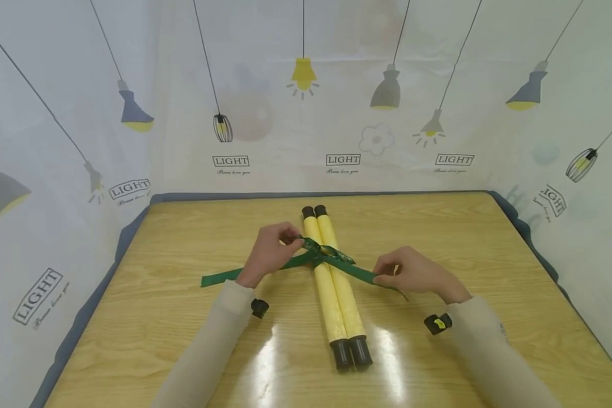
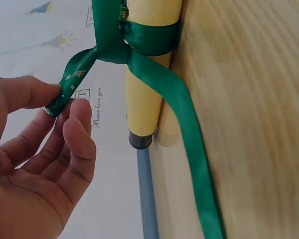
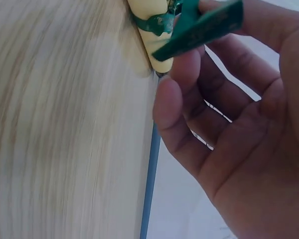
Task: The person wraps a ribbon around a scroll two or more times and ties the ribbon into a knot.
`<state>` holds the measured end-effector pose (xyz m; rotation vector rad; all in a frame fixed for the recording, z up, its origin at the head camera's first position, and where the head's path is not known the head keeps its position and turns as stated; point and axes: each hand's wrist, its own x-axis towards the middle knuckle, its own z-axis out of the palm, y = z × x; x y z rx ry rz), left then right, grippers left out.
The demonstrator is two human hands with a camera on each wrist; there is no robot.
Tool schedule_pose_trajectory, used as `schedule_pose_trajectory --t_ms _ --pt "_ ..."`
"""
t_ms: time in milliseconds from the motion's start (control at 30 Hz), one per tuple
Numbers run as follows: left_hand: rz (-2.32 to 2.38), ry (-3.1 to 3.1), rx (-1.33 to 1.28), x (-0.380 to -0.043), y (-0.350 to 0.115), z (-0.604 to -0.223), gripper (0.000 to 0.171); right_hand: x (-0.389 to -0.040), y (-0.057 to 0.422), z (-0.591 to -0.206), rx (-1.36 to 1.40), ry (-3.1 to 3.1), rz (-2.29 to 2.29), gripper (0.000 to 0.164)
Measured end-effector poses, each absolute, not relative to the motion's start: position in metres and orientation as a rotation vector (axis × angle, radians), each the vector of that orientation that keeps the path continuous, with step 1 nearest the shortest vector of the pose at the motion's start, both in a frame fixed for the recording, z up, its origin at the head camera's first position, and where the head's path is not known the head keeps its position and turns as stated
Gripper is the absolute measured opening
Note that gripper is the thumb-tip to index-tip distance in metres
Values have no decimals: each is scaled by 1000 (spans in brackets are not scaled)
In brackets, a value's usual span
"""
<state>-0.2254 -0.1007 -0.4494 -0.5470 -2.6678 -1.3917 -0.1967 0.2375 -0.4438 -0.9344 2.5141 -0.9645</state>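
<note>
Two pale yellow sticks with black end caps lie side by side on the table. A green ribbon goes round them and is knotted above their middle, with loops and tails spreading to both sides. My left hand pinches a folded ribbon loop left of the knot; gold print shows on that loop in the left wrist view. On the right, my right hand pinches another part of the ribbon between thumb and fingers. One loose tail lies on the table at the left.
The wooden table has a blue-grey edging. Behind and beside it hang white sheets printed with lamps and lettering. Black straps sit by both wrists. Bright reflections fall on the table near the sticks' front ends.
</note>
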Motion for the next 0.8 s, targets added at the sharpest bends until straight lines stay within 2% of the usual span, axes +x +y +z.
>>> schedule_pose_trajectory --t_ms 300,800 --pt "-1519 -2671 -423 -226 -111 -462 9 -186 263 -449 -1061 2413 -972 13" --pt "-1692 -2678 -244 -227 -113 -473 16 -176 283 -456 -910 2234 -978 9"
